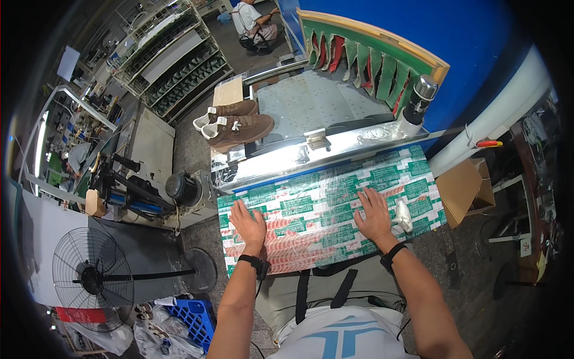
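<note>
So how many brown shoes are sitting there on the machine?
2. Both lie side by side at the machine's left end: one shoe further back, the other shoe nearer the patterned table. Others may be hidden.

A brown cardboard box (466, 190), flaps open, stands on the floor just right of the counter (335, 152). A flat sheet (326, 212) of green, white and red printed labels covers the counter's near surface.
</note>
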A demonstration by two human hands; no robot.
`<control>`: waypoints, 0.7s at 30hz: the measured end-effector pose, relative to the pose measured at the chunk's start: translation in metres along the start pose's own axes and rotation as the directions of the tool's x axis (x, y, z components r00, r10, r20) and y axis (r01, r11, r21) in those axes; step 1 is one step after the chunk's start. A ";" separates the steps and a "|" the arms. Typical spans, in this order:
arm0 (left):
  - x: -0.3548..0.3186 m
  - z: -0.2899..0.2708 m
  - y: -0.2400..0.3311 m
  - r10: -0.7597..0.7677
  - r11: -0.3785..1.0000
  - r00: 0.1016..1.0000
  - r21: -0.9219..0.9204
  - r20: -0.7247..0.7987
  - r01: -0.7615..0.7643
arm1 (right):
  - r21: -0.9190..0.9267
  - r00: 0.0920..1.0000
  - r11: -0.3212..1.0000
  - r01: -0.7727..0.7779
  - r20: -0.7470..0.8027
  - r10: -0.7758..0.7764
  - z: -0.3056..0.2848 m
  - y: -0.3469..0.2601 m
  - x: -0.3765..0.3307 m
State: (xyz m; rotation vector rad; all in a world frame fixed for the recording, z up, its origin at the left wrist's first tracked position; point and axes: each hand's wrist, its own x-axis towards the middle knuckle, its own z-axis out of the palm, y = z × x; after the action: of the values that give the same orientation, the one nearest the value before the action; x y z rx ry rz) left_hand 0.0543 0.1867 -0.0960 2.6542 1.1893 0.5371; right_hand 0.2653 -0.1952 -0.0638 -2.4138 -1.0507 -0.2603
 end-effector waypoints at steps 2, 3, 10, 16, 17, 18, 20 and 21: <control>0.000 -0.001 0.000 -0.005 1.000 1.000 0.002 -0.002 0.005 | 0.002 1.000 1.000 0.001 -0.001 -0.001 -0.001 -0.001 0.000; 0.000 -0.001 0.000 -0.009 1.000 1.000 0.004 0.002 0.009 | 0.006 1.000 1.000 0.001 -0.002 -0.001 -0.001 -0.001 0.000; 0.000 -0.003 0.003 -0.007 1.000 1.000 -0.030 -0.012 0.006 | 0.004 1.000 1.000 0.001 -0.008 -0.001 0.001 0.001 0.000; 0.000 -0.003 0.002 -0.003 0.999 1.000 -0.038 -0.027 0.002 | -0.004 1.000 1.000 0.003 -0.006 -0.003 0.001 0.001 0.001; 0.000 -0.003 0.001 -0.003 0.999 1.000 -0.038 -0.027 0.002 | -0.004 1.000 1.000 0.004 -0.006 -0.004 0.000 0.000 0.001; 0.001 -0.003 0.000 -0.003 0.999 1.000 -0.038 -0.025 0.002 | -0.002 1.000 1.000 0.007 -0.005 -0.007 -0.001 0.000 0.002; 0.000 -0.002 0.000 -0.002 0.999 1.000 -0.038 -0.022 0.001 | -0.001 1.000 1.000 0.011 -0.004 -0.011 -0.002 -0.001 0.002; 0.000 -0.002 0.000 -0.001 0.999 1.000 -0.042 -0.027 0.000 | -0.002 1.000 1.000 0.011 -0.005 -0.011 -0.002 -0.001 0.002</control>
State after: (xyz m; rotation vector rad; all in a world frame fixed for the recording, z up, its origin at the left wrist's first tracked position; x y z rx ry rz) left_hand 0.0534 0.1869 -0.0941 2.6197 1.1728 0.5928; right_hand 0.2657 -0.1940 -0.0612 -2.4087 -1.0626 -0.2707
